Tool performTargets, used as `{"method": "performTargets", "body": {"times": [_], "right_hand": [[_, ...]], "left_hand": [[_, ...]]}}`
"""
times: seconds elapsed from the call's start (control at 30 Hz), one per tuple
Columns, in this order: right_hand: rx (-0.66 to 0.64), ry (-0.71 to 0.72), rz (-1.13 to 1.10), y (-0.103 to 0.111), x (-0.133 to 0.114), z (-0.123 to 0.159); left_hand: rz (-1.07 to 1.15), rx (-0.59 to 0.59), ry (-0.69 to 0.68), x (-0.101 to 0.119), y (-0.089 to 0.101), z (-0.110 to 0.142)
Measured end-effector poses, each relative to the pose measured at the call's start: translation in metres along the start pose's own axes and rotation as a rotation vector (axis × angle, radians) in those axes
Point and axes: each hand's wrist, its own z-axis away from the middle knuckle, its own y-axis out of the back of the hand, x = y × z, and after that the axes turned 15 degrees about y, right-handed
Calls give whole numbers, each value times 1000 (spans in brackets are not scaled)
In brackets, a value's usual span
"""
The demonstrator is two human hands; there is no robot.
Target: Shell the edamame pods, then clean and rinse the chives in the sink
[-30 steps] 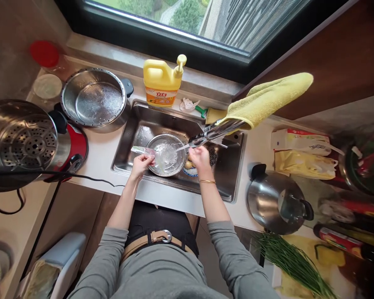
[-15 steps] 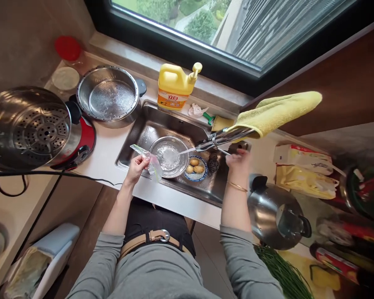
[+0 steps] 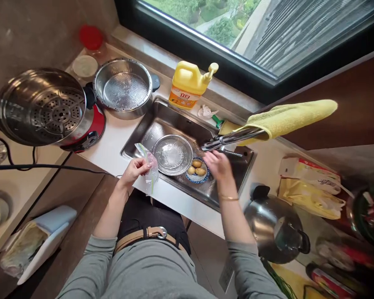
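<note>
My left hand (image 3: 135, 171) is closed on a clear zip bag (image 3: 151, 171), which hangs at the sink's front edge. Beside it, a round metal bowl (image 3: 173, 155) with water in it sits in the steel sink (image 3: 155, 120). My right hand (image 3: 218, 165), slightly blurred, is over the sink just below the faucet (image 3: 226, 139), fingers extended and nothing seen in them. Near that hand, a blue-rimmed plate (image 3: 196, 179) holds several small potatoes (image 3: 200, 171). No stream shows at the faucet's spout.
A yellow detergent jug (image 3: 187, 85) stands behind the sink. To the left are a steel steamer basket (image 3: 121, 85) and a steamer pot (image 3: 40, 108). A yellow cloth (image 3: 292, 118) drapes over the faucet. A lidded pot (image 3: 274, 224) stands at the right.
The water stream from the faucet has stopped. My right hand has moved left from the faucet's handle side to below the spout. My left hand still holds the bag, and the view has shifted.
</note>
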Motion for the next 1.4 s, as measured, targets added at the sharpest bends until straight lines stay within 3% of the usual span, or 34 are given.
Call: {"method": "performTargets", "body": {"times": [0.07, 0.17, 0.27, 0.37, 0.63, 0.73, 0.83, 0.93, 1.07, 1.17, 1.3, 1.4], "right_hand": [[-286, -166, 47, -46, 6, 49], [-672, -157, 124, -106, 7, 109], [-797, -89, 210, -139, 9, 144], [-768, -24, 277, -146, 17, 156], [-803, -14, 263, -131, 32, 168], [-670, 201, 501, -134, 32, 192], [-511, 483, 850, -139, 34, 213], [-344, 609, 1110, -131, 35, 214], [-192, 596, 1306, -112, 28, 209], [-138, 647, 1295, -116, 23, 220], [-291, 695, 1154, -132, 28, 234], [-370, 483, 1112, -133, 41, 222]], "left_hand": [[19, 26, 0, -4, -5, 6], [37, 49, -10, -12, -9, 15], [53, 33, -12, -21, -8, 25], [77, 26, -3, -28, -2, 34], [-9, -92, -24, -45, 18, 41], [-145, -98, -50, -50, 21, 43], [-246, -23, -62, -52, 21, 49], [-302, 43, -57, -52, 25, 61], [-376, 49, -18, -47, 36, 75], [-416, 17, -4, -43, 38, 79], [-379, -26, -3, -46, 31, 79], [-325, -28, 0, -51, 24, 80]]}}
